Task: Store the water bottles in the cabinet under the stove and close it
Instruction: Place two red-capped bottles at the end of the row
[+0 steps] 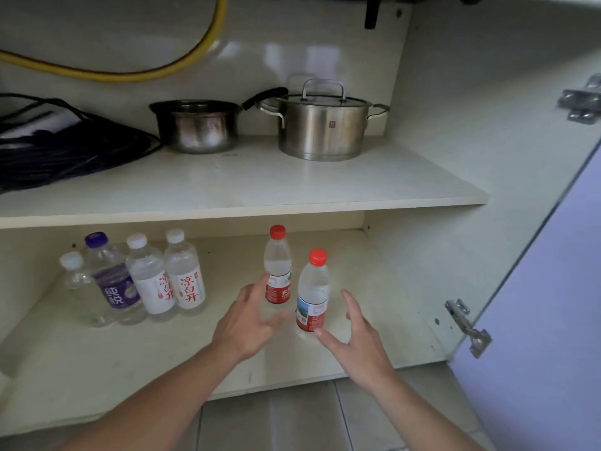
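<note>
Tiled floor [292,418] fills the bottom centre of the frame, with both forearms reaching up from the lower edge. The left hand [248,320], at centre, has its fingers spread apart, fingertips at the label of the farther red-capped bottle [277,265]; whether they touch it I cannot tell. The right hand [356,336], just right of centre, is also spread, holding nothing, its thumb at the base of the nearer red-capped bottle [313,292]. Both bottles stand upright on the lower shelf [130,353]. Farther back at centre left, four more bottles [136,278] stand clustered, one with a purple cap. The cabinet door [553,288] stands open at the right edge. On the upper shelf [244,183] sit a lidded steel pot [322,125], an open pot [196,125] and dark cables [58,148] at left. A yellow hose [130,73] curves across the upper left.
</note>
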